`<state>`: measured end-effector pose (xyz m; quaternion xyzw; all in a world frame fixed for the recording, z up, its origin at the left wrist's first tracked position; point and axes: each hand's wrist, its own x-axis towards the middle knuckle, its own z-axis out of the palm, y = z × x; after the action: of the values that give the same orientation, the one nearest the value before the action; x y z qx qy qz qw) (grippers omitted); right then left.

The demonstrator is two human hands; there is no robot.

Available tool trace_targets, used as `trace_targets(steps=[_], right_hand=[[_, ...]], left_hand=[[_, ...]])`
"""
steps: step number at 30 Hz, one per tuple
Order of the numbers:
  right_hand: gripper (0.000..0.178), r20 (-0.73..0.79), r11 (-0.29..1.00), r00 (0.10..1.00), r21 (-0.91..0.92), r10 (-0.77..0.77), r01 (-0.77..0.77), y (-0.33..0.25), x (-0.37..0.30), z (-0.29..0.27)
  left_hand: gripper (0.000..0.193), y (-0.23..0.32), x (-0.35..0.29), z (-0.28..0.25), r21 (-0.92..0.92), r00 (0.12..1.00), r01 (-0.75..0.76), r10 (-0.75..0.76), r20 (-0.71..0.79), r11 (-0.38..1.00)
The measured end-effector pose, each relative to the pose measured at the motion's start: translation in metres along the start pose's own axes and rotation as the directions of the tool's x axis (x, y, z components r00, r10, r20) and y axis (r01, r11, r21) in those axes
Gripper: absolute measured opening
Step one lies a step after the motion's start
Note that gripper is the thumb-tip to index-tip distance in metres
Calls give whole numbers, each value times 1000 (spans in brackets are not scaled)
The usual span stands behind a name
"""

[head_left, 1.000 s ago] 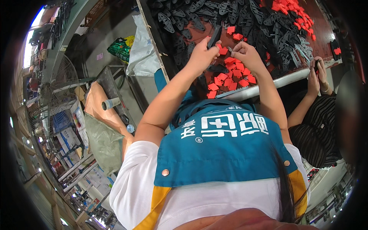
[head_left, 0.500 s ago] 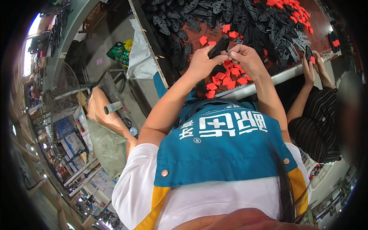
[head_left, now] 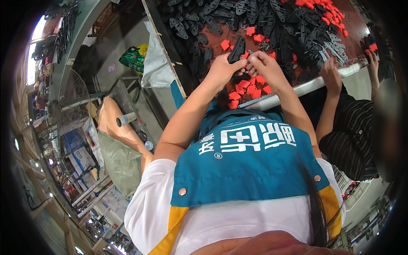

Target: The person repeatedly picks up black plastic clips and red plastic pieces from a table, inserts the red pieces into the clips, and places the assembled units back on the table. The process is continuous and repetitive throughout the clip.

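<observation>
My left hand (head_left: 225, 70) is closed round a flat, elongated black plastic part (head_left: 238, 49), which tilts up and away over the table. A small red plastic piece (head_left: 245, 55) shows against that part, close to my fingertips; whether it is attached I cannot tell. My right hand (head_left: 264, 68) is pinched beside the left thumb, and what sits between its fingers is too small to make out. Under my hands lies a loose group of red tabbed pieces (head_left: 251, 89) near the table's front edge.
Many black parts (head_left: 267, 21) cover the red-brown tabletop (head_left: 359, 29). More red pieces (head_left: 327, 17) lie at the far right, beside grey metal strips (head_left: 335, 49). A co-worker's hands (head_left: 330, 76) are at the right edge. A raised board (head_left: 163, 42) borders the left.
The black part in my left hand has turned to show its broad face, and a red piece now shows against it. The co-worker's hands have moved apart, one to the right with a part.
</observation>
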<state>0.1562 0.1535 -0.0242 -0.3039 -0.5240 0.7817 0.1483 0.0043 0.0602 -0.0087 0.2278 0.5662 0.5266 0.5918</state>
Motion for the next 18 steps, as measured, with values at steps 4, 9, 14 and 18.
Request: trace_targets(steps=[4,9,14,18], right_hand=[[10,-29,986,990,-99,-140,137,2,-1,1],[12,-111,960,967,-188,-231,207,-1,7,-3],[13,-124,967,966,-147,-226,208,-6,1,2],[13,-164,960,955,-175,-248,219,-4,-5,15]], left_hand=[[16,-1,1,-1,5,1000,20,-20,15,1000],[27,6,3,6,-145,994,72,-84,-76,987],[39,-3,6,3,-240,995,-30,6,-100,970],[38,-5,3,6,-61,989,-119,112,-101,991]])
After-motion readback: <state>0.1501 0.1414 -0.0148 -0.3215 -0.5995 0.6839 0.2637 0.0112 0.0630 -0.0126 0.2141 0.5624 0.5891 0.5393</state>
